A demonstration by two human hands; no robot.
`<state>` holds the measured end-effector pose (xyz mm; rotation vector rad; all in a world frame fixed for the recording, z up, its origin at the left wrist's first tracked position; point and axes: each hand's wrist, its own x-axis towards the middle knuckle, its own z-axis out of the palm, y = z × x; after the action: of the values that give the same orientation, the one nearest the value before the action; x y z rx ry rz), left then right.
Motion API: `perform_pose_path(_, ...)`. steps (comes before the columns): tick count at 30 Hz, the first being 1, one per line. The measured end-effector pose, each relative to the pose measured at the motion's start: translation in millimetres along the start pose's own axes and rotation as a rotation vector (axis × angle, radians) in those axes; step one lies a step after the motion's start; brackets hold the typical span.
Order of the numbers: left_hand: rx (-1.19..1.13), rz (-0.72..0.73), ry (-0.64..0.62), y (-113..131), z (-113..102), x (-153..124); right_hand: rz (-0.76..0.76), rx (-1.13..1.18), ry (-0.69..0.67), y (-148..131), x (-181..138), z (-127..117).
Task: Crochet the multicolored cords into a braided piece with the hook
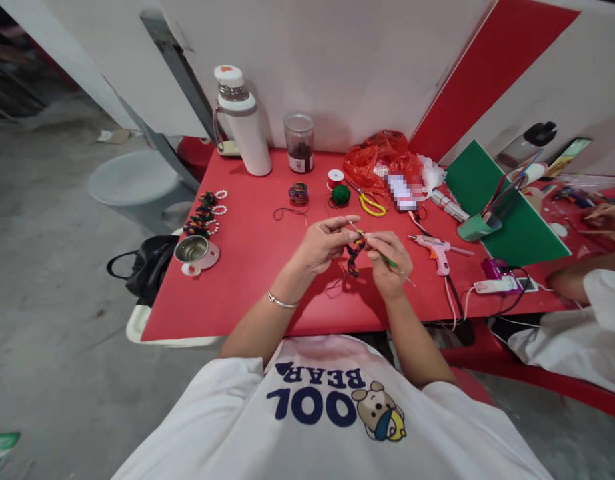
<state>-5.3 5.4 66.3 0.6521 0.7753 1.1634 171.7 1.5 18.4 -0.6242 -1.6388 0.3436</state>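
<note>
My left hand [323, 245] pinches a small multicoloured crocheted piece [355, 262] in front of me, its lower end hanging below the fingers. In my right hand [390, 270] is a crochet hook with a green grip [390, 262]; its thin rear end sticks out to the lower right, and its tip meets the work between both hands. A loose strand of yarn lies beneath the piece. Farther back sits a ball of multicoloured yarn [298, 194], with a ball of green yarn [340, 195] and a spool of red thread [335, 178] to its right.
Yellow-handled scissors [372, 205], a pink glue gun [439, 251] and a power strip [495, 287] lie right. A metal cup [196, 255] and dark yarn pieces with bead loops [202, 215] stand left. Behind are a thermos [247, 133], jar [299, 143] and red bag [377, 157]. A co-worker's arm [587, 277] shows right.
</note>
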Motion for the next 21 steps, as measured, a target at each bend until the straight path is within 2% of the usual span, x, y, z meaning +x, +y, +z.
perform_pose_path(8, 0.046, -0.02, 0.017, 12, -6, -1, 0.048, 0.051, -0.148, -2, 19, -30)
perform_pose_path(14, 0.092, -0.082, -0.039, 19, -7, -3, 0.049, 0.097, -0.271, -9, 33, -45)
perform_pose_path(17, 0.105, -0.117, -0.069, 22, -9, -4, 0.117, 0.14, -0.259, -10, 37, -49)
perform_pose_path(21, 0.142, -0.079, -0.116, 18, -6, -3, 0.304, 0.306, -0.135, -3, 27, -37)
